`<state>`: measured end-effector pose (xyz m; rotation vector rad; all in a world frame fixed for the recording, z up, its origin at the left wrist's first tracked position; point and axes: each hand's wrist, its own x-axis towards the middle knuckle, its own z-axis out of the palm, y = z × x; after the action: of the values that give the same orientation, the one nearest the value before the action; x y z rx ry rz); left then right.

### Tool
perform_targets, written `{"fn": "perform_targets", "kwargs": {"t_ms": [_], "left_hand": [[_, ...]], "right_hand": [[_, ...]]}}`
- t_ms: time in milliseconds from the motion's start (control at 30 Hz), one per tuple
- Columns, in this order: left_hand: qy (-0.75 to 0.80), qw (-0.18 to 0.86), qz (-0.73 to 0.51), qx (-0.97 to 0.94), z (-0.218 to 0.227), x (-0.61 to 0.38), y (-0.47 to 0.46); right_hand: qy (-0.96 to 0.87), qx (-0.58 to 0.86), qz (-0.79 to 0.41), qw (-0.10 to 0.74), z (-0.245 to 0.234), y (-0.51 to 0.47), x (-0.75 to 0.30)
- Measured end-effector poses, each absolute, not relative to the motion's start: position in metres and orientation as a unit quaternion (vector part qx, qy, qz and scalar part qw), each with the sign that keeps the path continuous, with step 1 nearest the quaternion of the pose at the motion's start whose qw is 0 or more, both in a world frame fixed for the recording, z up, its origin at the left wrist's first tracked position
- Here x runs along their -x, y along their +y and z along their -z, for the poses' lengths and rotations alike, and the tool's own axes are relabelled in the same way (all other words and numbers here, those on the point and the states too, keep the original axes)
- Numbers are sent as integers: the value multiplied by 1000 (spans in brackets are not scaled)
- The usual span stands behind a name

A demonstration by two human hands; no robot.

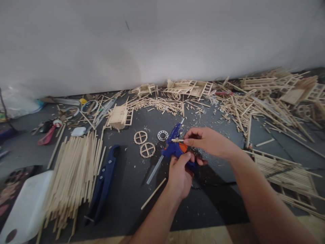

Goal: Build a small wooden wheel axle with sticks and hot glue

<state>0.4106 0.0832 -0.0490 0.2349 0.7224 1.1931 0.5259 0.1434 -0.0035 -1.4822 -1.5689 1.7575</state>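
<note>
- A white plastic container [25,206] lies at the far left edge of the dark mat [127,203], with a red-handled tool [47,135] further back.
- A thick bundle of wooden sticks [73,173] lies fanned out just beside the container.
- A dark blue cutter [104,183] lies lengthwise right of the bundle, and a small stick-built box [119,117] stands behind it.
- Two wooden wheels [140,137] lie flat near a white perforated ring [163,135], just left of the hands.
- A loose stick [153,193] lies slantwise on the mat by the left wrist.
- The left hand [180,176] is closed around the grip of the blue glue gun [175,145], held above the mat near the middle. A clear glue rod [154,169] sticks out of its back.
- The right hand [208,140] pinches a short stick [177,140] between thumb and forefinger, at the gun's front end.
- A black cord [215,184] runs across the mat under the right forearm.
- Stick-built carts [188,88] stand along the wall, with scattered offcuts [241,108] to their right.
- A flat stick panel [286,173] lies at the right, beside the right forearm.
</note>
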Motion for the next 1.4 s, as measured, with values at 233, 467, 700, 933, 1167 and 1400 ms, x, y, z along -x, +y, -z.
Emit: {"fn": "perform_targets", "kwargs": {"t_ms": [233, 467, 700, 933, 1167, 1400], "left_hand": [[352, 746, -553, -115, 50, -412, 83], [359, 747, -547, -117, 51, -409, 84], [364, 740, -551, -129, 50, -408, 85], [341, 752, -552, -116, 47, -407, 86], [320, 771, -544, -86, 45, -406, 88], [319, 770, -543, -103, 47, -406, 86]], "right_hand": [[-650, 579, -454, 189, 9, 148, -521], [-680, 587, -392, 198, 23, 149, -515], [-667, 598, -388, 217, 22, 148, -513], [-661, 591, -385, 255, 28, 147, -511], [-650, 593, -381, 284, 32, 149, -510], [-659, 594, -360, 288, 30, 151, -514]]}}
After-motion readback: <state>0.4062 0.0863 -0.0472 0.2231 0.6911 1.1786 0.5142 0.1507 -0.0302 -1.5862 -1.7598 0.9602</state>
